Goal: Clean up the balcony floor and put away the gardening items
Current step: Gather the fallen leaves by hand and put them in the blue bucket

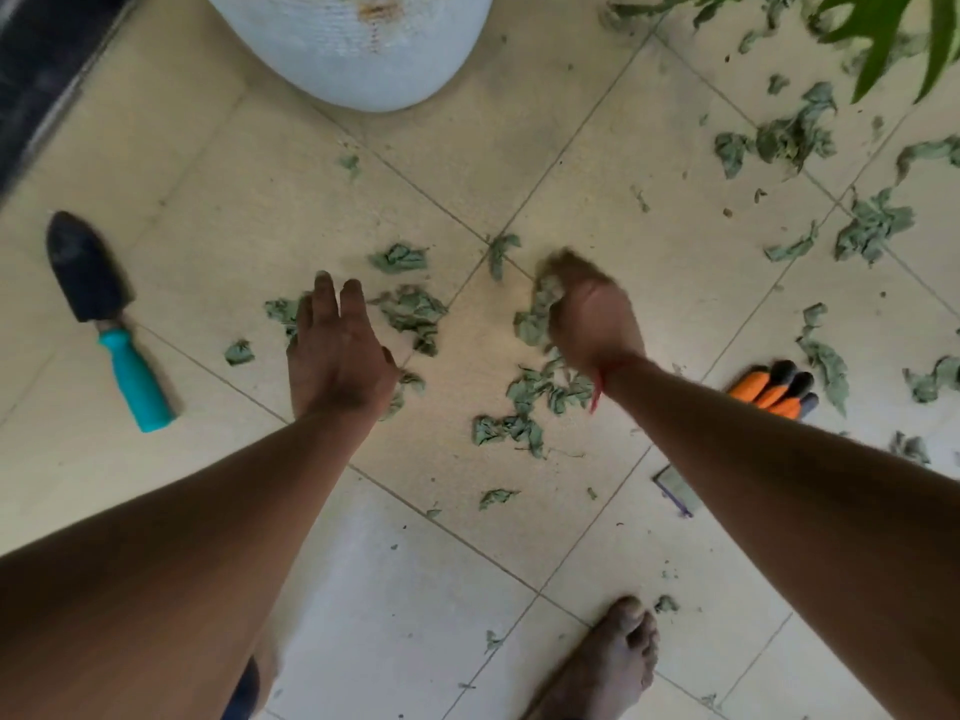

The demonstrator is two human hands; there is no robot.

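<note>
- Left hand [335, 356]: one, palm down, fingers straight and slightly spread, holding nothing. The fingertips are over leaf scraps; I cannot tell whether they touch.
- Right hand [592, 319]: one, fingers curled round a clump of dried leaves [540, 309] that sticks out on the left-hand side of my fist. It is blurred, so I cannot make out the individual fingers. One red thread [602, 379] is tied at the wrist.
- Loose leaf scraps [415, 309] on the tiled floor [234, 163]: too many for an exact count. Several lie between my hands, several just below my right wrist, and many more are scattered well off to the right and beyond.
- Trowel [111, 319]: one, with a dark blade and a teal handle, lying flat well to the left of my left hand.
- Orange gloves [776, 389]: just right of my right forearm. Three orange fingers with dark tips show. One glove or two, I cannot tell.
- White pot [358, 44]: one, ahead of both hands.
- Green plant leaves [893, 39]: far ahead on the right.
- Bare foot [608, 662]: one, below my right forearm.
</note>
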